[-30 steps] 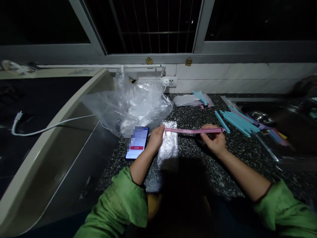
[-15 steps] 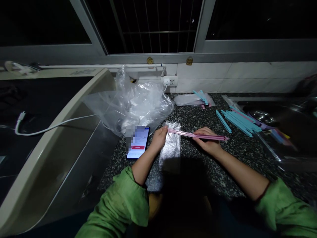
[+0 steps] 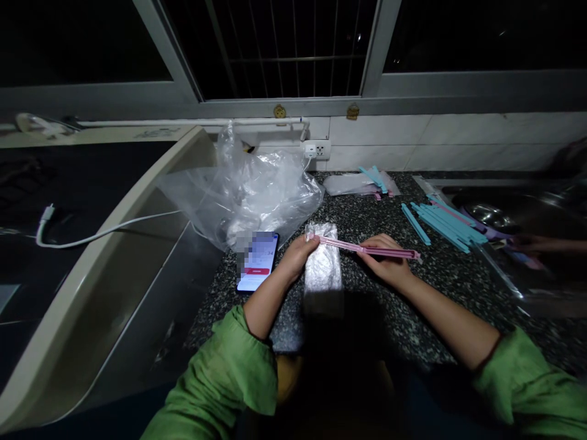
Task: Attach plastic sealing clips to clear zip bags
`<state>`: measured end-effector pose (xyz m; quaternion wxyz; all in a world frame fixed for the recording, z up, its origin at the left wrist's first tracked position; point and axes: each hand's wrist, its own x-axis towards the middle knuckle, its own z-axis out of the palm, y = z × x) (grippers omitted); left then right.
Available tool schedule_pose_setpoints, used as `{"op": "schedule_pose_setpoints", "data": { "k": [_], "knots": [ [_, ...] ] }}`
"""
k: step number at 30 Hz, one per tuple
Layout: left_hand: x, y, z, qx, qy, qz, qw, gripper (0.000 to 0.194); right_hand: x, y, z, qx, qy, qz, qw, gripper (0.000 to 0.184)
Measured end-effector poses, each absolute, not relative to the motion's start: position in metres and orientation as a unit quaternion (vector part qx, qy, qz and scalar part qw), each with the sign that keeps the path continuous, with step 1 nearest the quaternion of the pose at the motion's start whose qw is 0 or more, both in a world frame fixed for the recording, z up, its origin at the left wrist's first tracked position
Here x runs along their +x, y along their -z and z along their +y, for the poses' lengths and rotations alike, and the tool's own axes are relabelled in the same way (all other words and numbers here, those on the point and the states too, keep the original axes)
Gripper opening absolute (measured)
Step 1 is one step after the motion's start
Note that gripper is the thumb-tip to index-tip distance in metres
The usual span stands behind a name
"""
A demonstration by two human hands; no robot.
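Note:
A long pink sealing clip (image 3: 367, 248) lies across the top of a small clear plastic bag (image 3: 323, 269) on the speckled dark counter (image 3: 426, 293). My left hand (image 3: 298, 256) pinches the clip's left end at the bag's upper corner. My right hand (image 3: 387, 263) is closed on the clip's middle, with the right end sticking out past my fingers. Both sleeves are green.
A phone (image 3: 257, 261) with a lit screen lies left of the bag. A large crumpled clear bag (image 3: 247, 189) sits behind it. Several blue clips (image 3: 443, 221) lie at the right, more clips on a packet (image 3: 367, 182) at the back. A steel sink (image 3: 513, 220) is far right.
My right hand has slid left along the pink clip toward its middle. The clip and bag shifted slightly right and the clip now slopes down to the right.

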<state>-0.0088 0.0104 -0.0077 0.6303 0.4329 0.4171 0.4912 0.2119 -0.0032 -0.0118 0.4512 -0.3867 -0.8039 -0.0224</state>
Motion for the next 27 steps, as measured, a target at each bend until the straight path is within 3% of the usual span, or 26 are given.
{"op": "schedule_pose_setpoints", "data": {
  "k": [9, 15, 21, 24, 27],
  "knots": [
    [-0.010, 0.005, 0.008, 0.442, -0.450, 0.417, 0.655, 0.033, 0.219, 0.005, -0.002, -0.405, 0.049, -0.777, 0.479, 0.006],
    [-0.010, -0.004, -0.001, 0.429, -0.414, 0.356, 0.720, 0.043, 0.229, 0.007, 0.005, -0.444, 0.052, -0.737, 0.507, 0.006],
    [-0.009, -0.005, -0.002, 0.462, -0.424, 0.341, 0.700, 0.048, 0.219, 0.009, 0.002, -0.416, 0.060, -0.768, 0.482, 0.008],
    [-0.012, -0.005, -0.001, 0.528, -0.391, 0.374, 0.655, 0.045, 0.212, 0.007, -0.003, -0.408, 0.057, -0.787, 0.459, 0.007],
    [-0.022, -0.006, 0.002, 0.612, -0.355, 0.502, 0.497, 0.028, 0.211, 0.007, -0.006, -0.399, 0.056, -0.797, 0.450, 0.007]
  ]
}}
